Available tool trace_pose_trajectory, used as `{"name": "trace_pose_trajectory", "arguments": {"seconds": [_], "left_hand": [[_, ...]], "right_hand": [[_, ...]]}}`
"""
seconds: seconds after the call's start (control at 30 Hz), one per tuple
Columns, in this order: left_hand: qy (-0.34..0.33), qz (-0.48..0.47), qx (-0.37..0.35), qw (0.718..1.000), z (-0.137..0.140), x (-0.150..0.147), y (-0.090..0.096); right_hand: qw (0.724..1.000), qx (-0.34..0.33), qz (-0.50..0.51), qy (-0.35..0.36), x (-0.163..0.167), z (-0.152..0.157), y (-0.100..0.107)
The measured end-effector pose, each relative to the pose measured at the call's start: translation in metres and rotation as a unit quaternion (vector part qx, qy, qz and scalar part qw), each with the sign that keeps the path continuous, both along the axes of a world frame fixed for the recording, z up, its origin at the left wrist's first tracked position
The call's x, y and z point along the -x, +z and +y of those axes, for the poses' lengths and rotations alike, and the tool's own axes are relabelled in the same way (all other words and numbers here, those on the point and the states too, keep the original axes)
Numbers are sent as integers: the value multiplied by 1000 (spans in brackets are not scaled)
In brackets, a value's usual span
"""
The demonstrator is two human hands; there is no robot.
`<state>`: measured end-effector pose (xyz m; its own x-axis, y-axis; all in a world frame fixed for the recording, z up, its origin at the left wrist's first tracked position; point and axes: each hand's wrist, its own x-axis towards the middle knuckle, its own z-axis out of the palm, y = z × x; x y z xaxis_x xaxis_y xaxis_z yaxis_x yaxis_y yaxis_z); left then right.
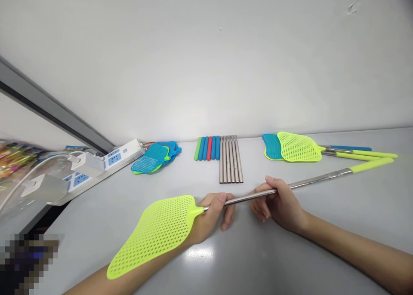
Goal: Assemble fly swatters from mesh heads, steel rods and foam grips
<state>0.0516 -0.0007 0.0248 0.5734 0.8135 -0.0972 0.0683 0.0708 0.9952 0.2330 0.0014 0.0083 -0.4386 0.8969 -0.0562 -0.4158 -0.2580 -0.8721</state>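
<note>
A fly swatter [158, 228] with a yellow-green perforated head, a metal telescopic rod and a yellow-green handle stretches across both hands above the table. Close to the head, my left hand [211, 211] pinches the rod between thumb and fingers. My right hand [279, 202] grips the same rod farther along, toward the handle. The swatter tilts, its head low at the left and its handle higher at the right. Behind my hands, several metal tubes [230, 161] lie side by side, with a row of green, blue and red handles [206, 149] to their left.
Swatters with yellow-green [298, 146] and blue [271, 146] heads lie at the back right. Loose swatter heads [151, 157] are piled at the back left. A white power strip [119, 157] with plugs runs along the left, near colourful plastic packaging [16, 159]. A wall rises behind the table.
</note>
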Motion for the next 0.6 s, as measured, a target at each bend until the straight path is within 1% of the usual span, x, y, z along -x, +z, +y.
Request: {"name": "trace_pose_trajectory", "arguments": {"seconds": [0.13,0.27,0.37,0.5,0.6], "left_hand": [[-7,91,-30,995,-4,3,6],[-21,108,-32,993,-7,4,11],[-24,145,-54,988,-9,3,13],[-15,174,-87,981,-12,4,11],[-12,184,-94,978,-14,5,8]], "right_hand": [[1000,-11,9,22,1,-4,-6],[999,-24,-10,38,0,-8,-10],[998,-42,-36,43,0,-10,-11],[994,-67,-65,53,1,-12,-11],[991,-83,-90,59,1,-14,-11]]}}
